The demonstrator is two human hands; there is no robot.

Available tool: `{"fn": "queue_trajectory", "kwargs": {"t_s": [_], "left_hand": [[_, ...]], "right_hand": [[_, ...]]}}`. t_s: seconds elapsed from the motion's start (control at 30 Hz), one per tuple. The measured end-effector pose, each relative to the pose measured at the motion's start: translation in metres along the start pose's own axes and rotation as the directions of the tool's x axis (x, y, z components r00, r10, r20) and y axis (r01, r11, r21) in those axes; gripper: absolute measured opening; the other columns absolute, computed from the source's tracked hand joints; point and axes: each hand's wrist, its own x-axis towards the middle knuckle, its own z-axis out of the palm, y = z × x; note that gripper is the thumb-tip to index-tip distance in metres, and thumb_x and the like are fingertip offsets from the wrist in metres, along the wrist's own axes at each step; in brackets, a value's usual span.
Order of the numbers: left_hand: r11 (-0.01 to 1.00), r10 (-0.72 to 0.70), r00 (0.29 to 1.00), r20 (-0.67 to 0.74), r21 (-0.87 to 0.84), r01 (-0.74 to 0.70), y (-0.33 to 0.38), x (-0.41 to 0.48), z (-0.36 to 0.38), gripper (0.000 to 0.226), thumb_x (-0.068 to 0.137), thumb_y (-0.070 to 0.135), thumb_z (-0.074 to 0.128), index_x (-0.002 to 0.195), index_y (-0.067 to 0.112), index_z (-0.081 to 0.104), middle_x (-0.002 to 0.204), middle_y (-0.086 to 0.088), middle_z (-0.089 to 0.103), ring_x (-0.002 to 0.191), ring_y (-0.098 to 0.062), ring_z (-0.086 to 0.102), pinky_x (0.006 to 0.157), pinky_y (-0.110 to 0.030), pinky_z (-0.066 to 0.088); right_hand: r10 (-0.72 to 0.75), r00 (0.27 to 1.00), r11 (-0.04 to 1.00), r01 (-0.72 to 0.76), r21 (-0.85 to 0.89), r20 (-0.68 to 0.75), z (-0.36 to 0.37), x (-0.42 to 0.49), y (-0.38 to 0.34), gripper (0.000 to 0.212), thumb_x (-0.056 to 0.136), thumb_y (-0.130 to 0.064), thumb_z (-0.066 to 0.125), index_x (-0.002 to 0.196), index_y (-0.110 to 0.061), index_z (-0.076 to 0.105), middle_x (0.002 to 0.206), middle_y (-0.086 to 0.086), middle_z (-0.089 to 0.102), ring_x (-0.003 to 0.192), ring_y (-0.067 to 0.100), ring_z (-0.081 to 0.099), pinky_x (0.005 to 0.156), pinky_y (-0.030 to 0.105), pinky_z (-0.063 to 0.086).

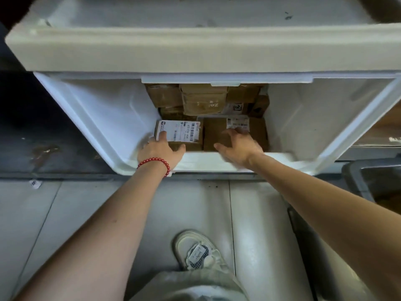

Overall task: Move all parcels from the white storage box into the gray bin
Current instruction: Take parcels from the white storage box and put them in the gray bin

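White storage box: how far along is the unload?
Done: cannot tell; only a corner of the gray bin shows. In hand: left hand grips the labelled parcel, right hand touches the brown parcel. Left: stacked parcels behind them in the white storage box.

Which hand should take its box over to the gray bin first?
Probably the right hand. It is spread over the right parcel, and the gray bin stands on that same side. The left hand, gripping the left parcel, would have to cross over.
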Motion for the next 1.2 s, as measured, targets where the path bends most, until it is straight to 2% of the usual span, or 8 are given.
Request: {"fn": "queue_trajectory", "kwargs": {"t_s": [0.13,0.3,0.43,0.57,0.77,0.97,1.1,1.2], "left_hand": [[0.996,-0.051,0.998,0.022,-0.077,0.053,-0.003,0.030,0.010,0.076,0.086,0.057,0.052,0.147,0.020,0.024,0.139,-0.012,0.044,0.125,-0.030,0.045,0.097,-0.040,0.047],[0.981,-0.075,0.997,0.036,-0.177,0.080,-0.002,0.052,0.019,0.077,0.076,0.050,0.066,0.139,0.014,0.038,0.129,-0.012,0.050,0.117,-0.029,0.052,0.092,-0.040,0.051],[0.965,-0.113,0.991,0.078,-0.230,0.128,0.000,0.064,0.016,0.081,0.069,0.047,0.071,0.135,0.007,0.045,0.130,-0.014,0.050,0.119,-0.028,0.051,0.099,-0.039,0.048],[0.950,-0.150,0.983,0.104,-0.259,0.173,0.003,0.072,0.016,0.073,0.073,0.040,0.076,0.131,0.006,0.049,0.129,-0.014,0.052,0.122,-0.027,0.049,0.102,-0.037,0.045],[0.926,-0.180,0.978,0.101,-0.317,0.203,0.013,0.072,0.020,0.067,0.077,0.043,0.072,0.129,0.008,0.049,0.129,-0.011,0.052,0.123,-0.029,0.045,0.100,-0.039,0.045],[0.937,-0.204,0.978,0.039,-0.282,0.206,0.013,0.067,0.004,0.102,0.064,0.057,0.075,0.144,0.013,0.030,0.143,-0.017,0.034,0.131,-0.036,0.032,0.105,-0.043,0.038],[0.981,-0.022,0.998,0.059,-0.189,0.033,0.007,0.052,-0.010,0.101,0.055,0.078,0.065,0.140,0.027,0.041,0.138,-0.012,0.044,0.128,-0.036,0.037,0.101,-0.041,0.033],[0.974,-0.048,0.998,0.050,-0.220,0.058,0.008,0.039,-0.012,0.125,0.030,0.092,0.052,0.137,0.027,0.045,0.135,-0.009,0.050,0.126,-0.035,0.043,0.102,-0.044,0.038]], "right_hand": [[-0.029,0.999,0.999,0.030,-0.024,0.044,0.011,0.025,-0.016,0.057,0.092,-0.053,0.052,0.141,-0.025,0.040,0.141,0.008,0.046,0.126,0.029,0.046,0.104,0.046,0.041],[-0.077,0.991,0.996,0.071,0.058,0.105,0.024,0.045,-0.035,0.044,0.092,-0.045,0.055,0.130,-0.022,0.053,0.125,0.004,0.061,0.106,0.021,0.059,0.093,0.036,0.049],[-0.036,0.985,0.986,0.008,0.164,0.171,0.028,0.052,-0.046,0.045,0.092,-0.037,0.060,0.133,-0.019,0.052,0.133,0.006,0.057,0.118,0.024,0.055,0.100,0.033,0.046],[-0.020,0.972,0.888,-0.091,0.450,0.236,0.021,0.052,-0.053,0.047,0.093,-0.020,0.061,0.138,-0.018,0.048,0.142,0.004,0.050,0.131,0.020,0.046,0.106,0.027,0.034],[0.014,0.973,0.845,-0.135,0.517,0.232,0.018,0.046,-0.050,0.046,0.093,-0.022,0.060,0.137,-0.022,0.050,0.142,0.003,0.050,0.130,0.020,0.045,0.111,0.034,0.034],[0.031,0.982,0.767,-0.142,0.626,0.185,0.007,0.036,-0.053,0.045,0.093,-0.013,0.060,0.136,-0.022,0.052,0.140,0.000,0.053,0.130,0.018,0.046,0.109,0.031,0.036],[0.022,0.988,0.777,-0.112,0.619,0.152,-0.003,0.021,-0.046,0.045,0.092,-0.013,0.060,0.136,-0.018,0.051,0.139,0.001,0.054,0.130,0.018,0.047,0.106,0.029,0.036],[0.034,0.991,0.747,-0.112,0.655,0.131,-0.009,0.007,-0.040,0.041,0.092,-0.012,0.061,0.132,-0.018,0.054,0.135,0.001,0.058,0.126,0.019,0.051,0.108,0.031,0.038]]}}
